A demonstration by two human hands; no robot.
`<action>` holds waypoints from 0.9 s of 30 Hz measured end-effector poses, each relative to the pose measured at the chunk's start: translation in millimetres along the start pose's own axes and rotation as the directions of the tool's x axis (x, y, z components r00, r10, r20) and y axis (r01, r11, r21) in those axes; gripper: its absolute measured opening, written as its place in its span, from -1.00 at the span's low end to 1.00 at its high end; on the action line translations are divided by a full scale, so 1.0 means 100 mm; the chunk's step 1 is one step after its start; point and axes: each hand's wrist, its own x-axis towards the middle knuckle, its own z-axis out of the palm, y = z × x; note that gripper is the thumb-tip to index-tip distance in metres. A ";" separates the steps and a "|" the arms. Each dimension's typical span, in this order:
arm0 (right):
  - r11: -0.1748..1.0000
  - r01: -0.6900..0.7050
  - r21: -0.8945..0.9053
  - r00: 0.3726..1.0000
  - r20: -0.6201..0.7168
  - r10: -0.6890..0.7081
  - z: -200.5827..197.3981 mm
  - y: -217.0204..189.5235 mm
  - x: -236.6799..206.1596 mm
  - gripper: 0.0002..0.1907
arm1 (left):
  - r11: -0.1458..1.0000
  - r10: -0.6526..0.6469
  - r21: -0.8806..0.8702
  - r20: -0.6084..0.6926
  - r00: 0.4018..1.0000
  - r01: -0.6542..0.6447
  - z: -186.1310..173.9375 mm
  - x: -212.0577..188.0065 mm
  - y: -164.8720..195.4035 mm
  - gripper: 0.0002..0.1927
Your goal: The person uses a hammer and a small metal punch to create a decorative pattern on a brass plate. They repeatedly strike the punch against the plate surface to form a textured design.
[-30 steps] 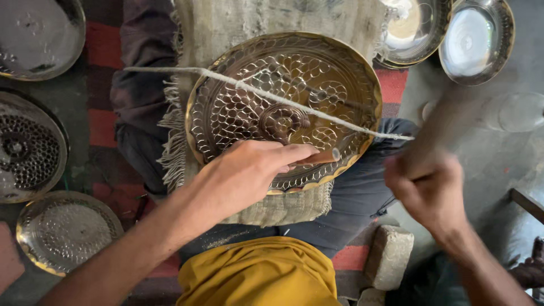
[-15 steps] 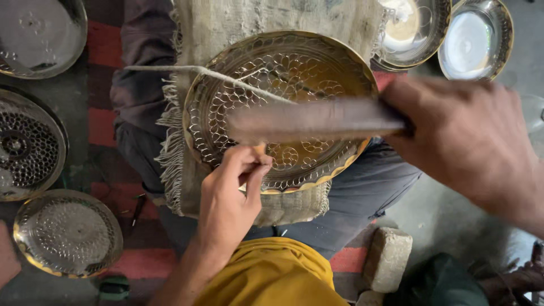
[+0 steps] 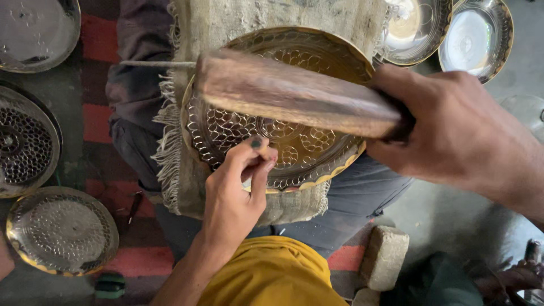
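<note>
From the head view, my lap fills the middle: a brass tray (image 3: 317, 141) with a raised honeycomb pattern rests on a frayed burlap cloth (image 3: 187, 113) over my knees, its scalloped rim hanging just past the cloth at the lower right. Room is tight on the left, where three patterned metal plates (image 3: 59, 229) lie on the floor near my knee; two shiny bowls (image 3: 473, 37) sit at the upper right, and a stone block (image 3: 385, 255) lies near my right leg. My right hand (image 3: 459, 127) is wrapped tight around the end of a wooden mallet (image 3: 294, 93), which lies blurred across the tray's upper half. My left hand (image 3: 235, 192) sits at the tray's near rim, fingertips pinched together on a small tool I cannot make out clearly, touching the pattern below the mallet.
</note>
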 end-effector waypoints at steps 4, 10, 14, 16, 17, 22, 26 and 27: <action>0.999 -0.019 0.032 1.000 0.009 0.019 0.04 0.09 -0.01 -0.55 | 0.999 -0.051 0.009 0.029 0.998 0.051 0.00 0.03 -0.03 -0.62; 0.998 -0.015 -0.053 0.991 -0.131 0.008 -0.17 0.01 0.01 -0.56 | 1.000 -0.009 0.011 0.032 0.999 0.008 0.00 0.06 -0.04 -0.62; 0.997 -0.075 -0.003 0.992 -0.099 0.074 -0.10 -0.02 0.06 -0.44 | 1.000 0.000 0.005 0.034 0.999 0.000 0.00 0.08 -0.04 -0.64; 0.991 -0.048 -0.122 0.994 -0.100 0.036 -0.02 0.03 0.06 -0.49 | 0.999 0.000 0.040 0.048 0.999 -0.002 -0.01 0.08 -0.03 -0.71; 0.990 0.043 -0.131 0.984 -0.169 -0.065 0.02 0.05 0.04 -0.59 | 0.998 -0.002 0.059 0.053 0.999 -0.001 -0.02 0.09 -0.03 -0.75; 0.992 -0.123 -0.018 0.986 -0.112 0.120 0.15 0.14 -0.03 -0.50 | 0.999 -0.003 0.052 0.081 0.997 -0.001 -0.06 0.13 -0.01 -0.69; 0.982 -0.135 0.131 0.966 -0.203 0.160 0.24 0.19 -0.16 -0.68 | 0.999 0.024 0.041 0.141 0.990 -0.030 -0.11 0.19 0.00 -0.64; 0.945 -0.180 0.274 0.959 -0.166 0.231 0.30 0.20 -0.20 -0.66 | 0.997 0.021 0.075 0.184 0.983 -0.035 -0.12 0.21 0.00 -0.64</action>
